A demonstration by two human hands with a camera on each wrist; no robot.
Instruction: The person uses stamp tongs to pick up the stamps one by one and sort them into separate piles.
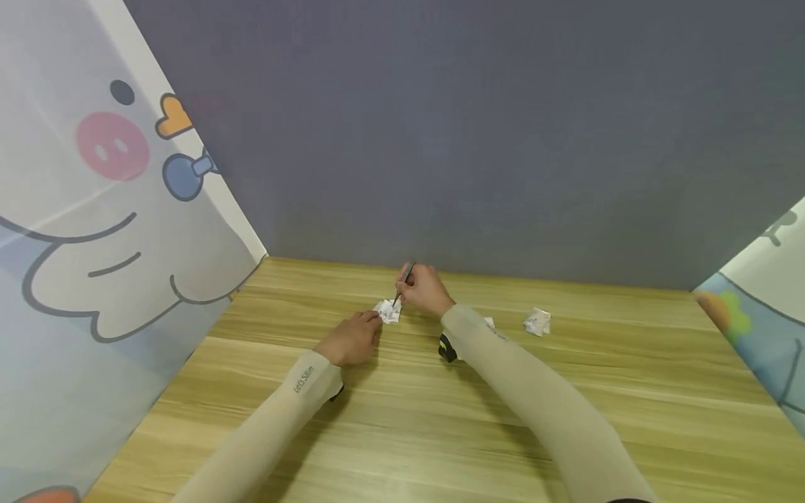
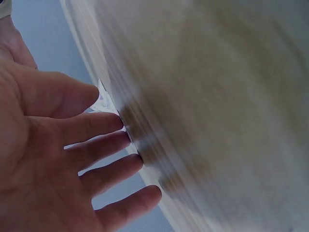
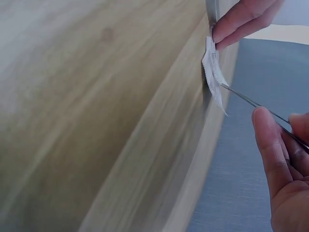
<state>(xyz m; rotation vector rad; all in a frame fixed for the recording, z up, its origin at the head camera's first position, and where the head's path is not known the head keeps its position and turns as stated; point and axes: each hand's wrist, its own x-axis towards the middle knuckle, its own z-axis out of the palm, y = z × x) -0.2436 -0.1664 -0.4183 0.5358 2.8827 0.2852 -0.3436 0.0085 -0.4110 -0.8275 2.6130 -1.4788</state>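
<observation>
A small pile of white paper pieces (image 1: pixel 388 311) with faint printed marks lies on the wooden table. My right hand (image 1: pixel 426 288) pinches slim dark tweezers (image 1: pixel 407 273), whose tips reach down to the pile. In the right wrist view the tweezers (image 3: pixel 244 98) meet the edge of the white paper (image 3: pixel 211 65), which stands slightly raised in thin layers. On the pile's left side, my left hand (image 1: pixel 352 339) rests with its fingertips at the paper and the tabletop. Its fingers are nearly straight and spread in the left wrist view.
Another small heap of white pieces (image 1: pixel 537 321) lies farther right on the table (image 1: pixel 402 433). A white piece (image 1: pixel 489 322) peeks out from behind the right sleeve (image 1: pixel 522 377). A grey upright panel (image 1: pixel 465 140) closes off the back, with cartoon-printed panels (image 1: pixel 189 244) at the sides.
</observation>
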